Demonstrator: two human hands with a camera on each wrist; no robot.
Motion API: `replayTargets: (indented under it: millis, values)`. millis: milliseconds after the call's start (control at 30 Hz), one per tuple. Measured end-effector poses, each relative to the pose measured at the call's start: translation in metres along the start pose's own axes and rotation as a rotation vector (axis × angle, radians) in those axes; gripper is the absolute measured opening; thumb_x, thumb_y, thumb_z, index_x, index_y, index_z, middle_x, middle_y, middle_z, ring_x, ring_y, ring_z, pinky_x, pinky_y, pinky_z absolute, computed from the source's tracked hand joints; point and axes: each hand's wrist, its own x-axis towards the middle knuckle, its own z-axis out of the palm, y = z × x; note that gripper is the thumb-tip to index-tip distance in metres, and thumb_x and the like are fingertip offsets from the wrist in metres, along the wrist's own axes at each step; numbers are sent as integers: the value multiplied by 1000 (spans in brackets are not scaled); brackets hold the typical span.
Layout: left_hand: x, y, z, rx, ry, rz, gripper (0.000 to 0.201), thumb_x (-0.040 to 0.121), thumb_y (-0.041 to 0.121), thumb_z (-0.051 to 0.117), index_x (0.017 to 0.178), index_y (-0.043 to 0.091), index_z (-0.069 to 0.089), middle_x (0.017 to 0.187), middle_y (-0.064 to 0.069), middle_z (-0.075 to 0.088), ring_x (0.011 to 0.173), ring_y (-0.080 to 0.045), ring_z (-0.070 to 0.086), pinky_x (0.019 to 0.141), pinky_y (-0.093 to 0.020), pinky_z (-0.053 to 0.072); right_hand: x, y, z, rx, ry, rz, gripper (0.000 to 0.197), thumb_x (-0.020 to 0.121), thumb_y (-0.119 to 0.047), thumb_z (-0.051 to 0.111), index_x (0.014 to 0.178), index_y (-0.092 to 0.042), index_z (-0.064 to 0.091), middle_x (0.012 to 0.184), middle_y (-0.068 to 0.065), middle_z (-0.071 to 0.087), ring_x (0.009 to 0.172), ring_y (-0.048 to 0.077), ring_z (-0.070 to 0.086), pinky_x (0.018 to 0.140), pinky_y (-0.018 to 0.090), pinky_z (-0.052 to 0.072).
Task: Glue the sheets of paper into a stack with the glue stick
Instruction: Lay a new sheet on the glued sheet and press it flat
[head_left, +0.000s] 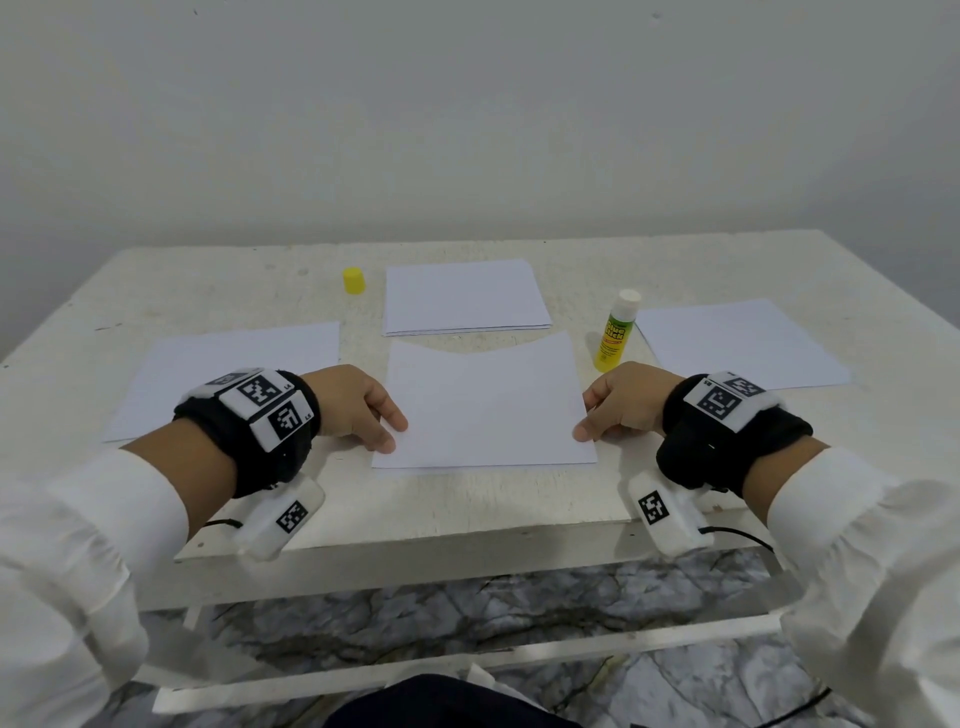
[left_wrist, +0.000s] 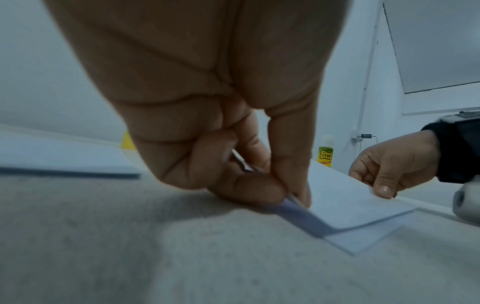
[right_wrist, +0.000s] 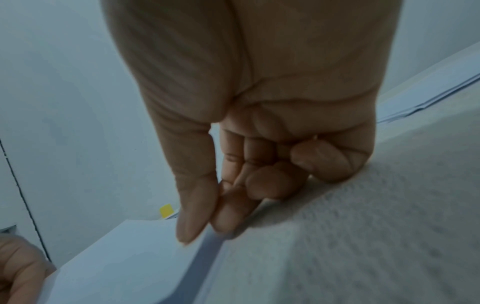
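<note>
A top sheet (head_left: 483, 405) is pinched at its side edges by the left hand (head_left: 358, 405) and right hand (head_left: 623, 402) over a lower sheet (left_wrist: 363, 240), while single sheets and a far pile (head_left: 465, 296) remain unglued.

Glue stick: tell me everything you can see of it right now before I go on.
The glue stick stands upright on the table, uncapped, its white top exposed. The body is yellow and green, looks plastic, and is labelled "Glue Stick". It stands between the middle sheet and the right sheet, just beyond the right hand. Neither hand touches it. Its yellow cap stands apart at the far left of the paper pile.
</note>
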Motion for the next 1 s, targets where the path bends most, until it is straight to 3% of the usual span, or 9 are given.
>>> replayTargets:
  millis: [167, 367, 533, 667, 1000]
  values:
    - [0, 0, 0, -12, -14, -2, 19, 73, 15, 81, 85, 25, 71, 56, 10, 60, 51, -4, 51, 60, -14, 41, 1, 1, 0, -10, -3, -2, 21, 71, -8, 80, 85, 0, 67, 60, 2, 61, 51, 11, 53, 51, 17, 45]
    - [0, 2, 1, 21, -2, 7, 19, 73, 17, 81, 85, 27, 70, 62, 8, 61, 58, -5, 53, 63, -15, 41, 3, 3, 1, -11, 1, -1, 39, 69, -7, 81, 101, 9, 66, 71, 8, 64, 59, 15, 55, 59, 22, 48]
    - [-2, 2, 2, 29, -1, 8, 19, 73, 17, 81, 85, 27, 70, 63, 8, 61, 58, -5, 53, 63, -15, 40, 4, 3, 1, -27, -1, -6, 41, 69, -7, 82, 102, 9, 64, 74, 11, 64, 63, 18, 56, 67, 26, 49]
    - [-2, 3, 3, 32, 2, 3, 19, 74, 17, 81, 87, 26, 70, 64, 8, 62, 58, -4, 53, 61, -14, 40, 3, 2, 2, -49, 2, -15, 32, 70, -7, 81, 97, -3, 64, 75, 10, 64, 59, 15, 57, 61, 21, 50]
    - [-5, 4, 2, 33, -6, -3, 18, 74, 18, 81, 86, 27, 70, 65, 9, 62, 61, -5, 54, 63, -15, 41, 3, -2, 5, -179, 39, -37, 29, 70, -11, 81, 92, -4, 64, 73, 5, 64, 62, 15, 55, 61, 23, 46]
